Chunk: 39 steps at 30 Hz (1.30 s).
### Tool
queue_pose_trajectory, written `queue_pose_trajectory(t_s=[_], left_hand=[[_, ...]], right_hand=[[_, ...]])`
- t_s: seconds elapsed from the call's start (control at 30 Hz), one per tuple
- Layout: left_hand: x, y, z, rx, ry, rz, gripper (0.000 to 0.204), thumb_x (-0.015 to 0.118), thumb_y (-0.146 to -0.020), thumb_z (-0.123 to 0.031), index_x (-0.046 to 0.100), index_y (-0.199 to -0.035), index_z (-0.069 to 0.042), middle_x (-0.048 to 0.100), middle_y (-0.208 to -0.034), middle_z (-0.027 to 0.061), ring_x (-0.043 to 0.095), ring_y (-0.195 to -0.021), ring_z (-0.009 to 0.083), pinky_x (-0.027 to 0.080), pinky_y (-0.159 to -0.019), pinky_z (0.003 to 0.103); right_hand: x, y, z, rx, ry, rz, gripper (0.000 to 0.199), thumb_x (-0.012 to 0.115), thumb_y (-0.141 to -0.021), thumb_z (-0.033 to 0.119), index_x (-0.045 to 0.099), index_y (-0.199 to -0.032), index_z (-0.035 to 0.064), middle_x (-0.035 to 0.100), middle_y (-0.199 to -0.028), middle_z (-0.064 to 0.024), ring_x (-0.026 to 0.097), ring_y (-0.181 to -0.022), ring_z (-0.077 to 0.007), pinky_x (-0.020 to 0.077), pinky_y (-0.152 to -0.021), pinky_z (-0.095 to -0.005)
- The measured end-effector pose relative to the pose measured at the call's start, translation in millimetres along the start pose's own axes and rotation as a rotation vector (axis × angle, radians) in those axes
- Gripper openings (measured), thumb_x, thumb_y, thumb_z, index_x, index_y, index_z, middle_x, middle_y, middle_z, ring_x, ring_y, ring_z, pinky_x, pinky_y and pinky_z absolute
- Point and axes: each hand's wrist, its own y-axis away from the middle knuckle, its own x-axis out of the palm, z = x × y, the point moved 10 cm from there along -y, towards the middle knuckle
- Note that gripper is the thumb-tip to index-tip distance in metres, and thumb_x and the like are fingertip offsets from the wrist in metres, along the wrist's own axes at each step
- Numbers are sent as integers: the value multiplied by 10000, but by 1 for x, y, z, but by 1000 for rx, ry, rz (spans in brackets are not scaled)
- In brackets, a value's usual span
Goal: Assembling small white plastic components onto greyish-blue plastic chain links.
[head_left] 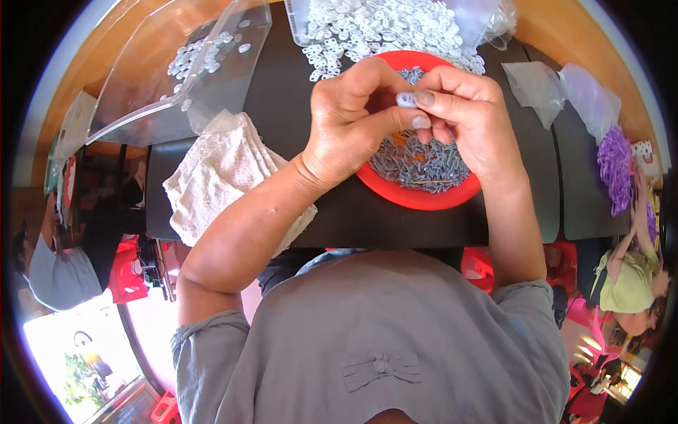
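Above a red plate (417, 201), both my hands meet with fingertips pressed together. A small white oval plastic piece (406, 99) shows between them. My right hand (473, 116) is closed, its thumb lying against that piece. My left hand (353, 120) is closed too, thumb and forefinger curled around the same spot. How each finger grips is partly hidden. Many small grey screw-like pieces (424, 166) fill the plate beneath my hands. Beyond the plate lies a heap of white oval plastic pieces (395, 28), like the one in my fingers.
A clear plastic box (176, 106) with more white pieces stands at the far left. Near my left forearm lies a crumpled pale cloth (219, 177). Plastic bags (537, 88) and a purple bundle (616, 169) are on the right. Other people sit at both sides.
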Motion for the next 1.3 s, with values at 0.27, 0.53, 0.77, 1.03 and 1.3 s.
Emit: queue_pose_trajectory(t_s=[0.27,0.53,0.77,1.03,1.3], left_hand=[[-25,-8,-47,186,-73,-243,232,802,-688,-13,640,-854,-4,602,-693,32,548,-618,77,466,-558,247],[-165,-34,-156,61,-1030,-626,184,735,-741,-34,670,-907,14,617,-683,50,561,-622,99,449,-543,261],[-115,-13,-170,499,-584,-559,125,701,-774,28,652,-889,22,584,-687,16,523,-619,60,425,-541,213],[-96,-63,16,-36,-1198,-168,229,699,-744,-219,719,-923,-77,675,-907,161,662,-860,325,525,-784,413],[-95,-63,87,-216,-1347,-69,300,725,-746,-237,687,-1016,-112,608,-1102,148,608,-1008,346,495,-834,443]], right_hand=[[-30,7,12,-231,657,-256,217,669,-879,217,648,-932,8,612,-686,-39,584,-614,-123,426,-552,-264],[12,9,8,-198,1211,22,244,722,-743,175,653,-924,28,636,-727,-159,637,-731,-314,468,-671,-407],[-4,-5,-11,-219,1307,3,164,675,-781,151,660,-916,58,647,-755,-151,639,-781,-329,470,-689,-420],[8,-4,-12,-330,1463,-78,313,729,-774,217,641,-1058,118,652,-935,-123,642,-837,-316,491,-719,-427],[4,-8,-16,-313,1351,-32,116,657,-800,115,636,-915,112,630,-834,-90,633,-801,-321,468,-678,-447]])
